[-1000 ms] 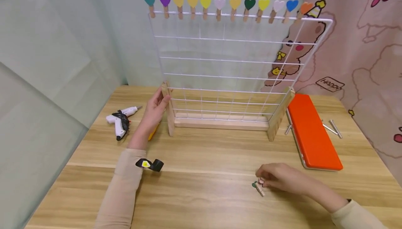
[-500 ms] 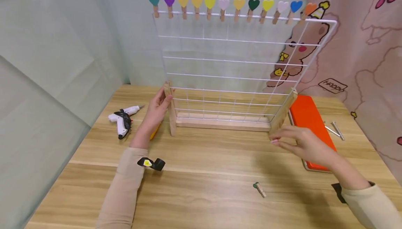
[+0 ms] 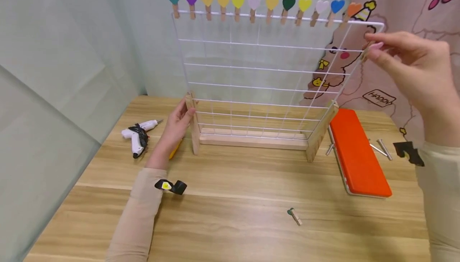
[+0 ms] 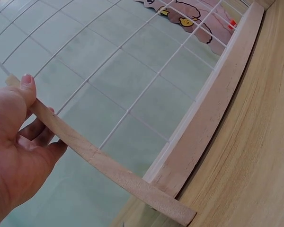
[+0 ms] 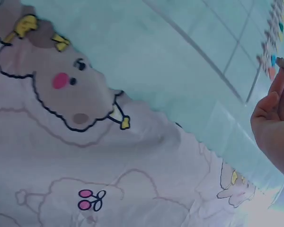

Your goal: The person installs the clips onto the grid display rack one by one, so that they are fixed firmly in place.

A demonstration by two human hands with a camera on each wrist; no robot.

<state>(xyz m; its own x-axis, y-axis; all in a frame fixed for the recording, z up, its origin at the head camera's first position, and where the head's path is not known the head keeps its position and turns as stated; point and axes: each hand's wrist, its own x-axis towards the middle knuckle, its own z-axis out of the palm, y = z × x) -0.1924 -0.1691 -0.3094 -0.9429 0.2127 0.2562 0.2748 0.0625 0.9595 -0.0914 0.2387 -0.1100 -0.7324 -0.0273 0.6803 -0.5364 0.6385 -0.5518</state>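
My left hand (image 3: pixel 177 121) grips the left wooden upright (image 3: pixel 194 134) of a stand that holds a white wire grid (image 3: pixel 258 45). In the left wrist view, thumb and fingers lie on either side of that post (image 4: pixel 104 163). My right hand (image 3: pixel 413 62) pinches a small wooden clothespin (image 3: pixel 375 46) with a pink heart beside the grid's upper right corner. Whether the clothespin touches the wire cannot be told. Several heart-topped clothespins (image 3: pixel 252 8) are clipped in a row along the top wire. Another clothespin (image 3: pixel 295 216), with a green heart, lies on the table.
On the left lies a white glue gun (image 3: pixel 138 138) with its black cord wound round it. An orange-red case (image 3: pixel 361 154) is at the right, with loose bolts (image 3: pixel 383 149) beside it. Something yellow (image 3: pixel 175 150) is partly hidden behind my left arm.
My right hand has picked up the pink-heart clothespin from the table and raised it to the grid's upper right corner. The left hand keeps its hold on the upright.
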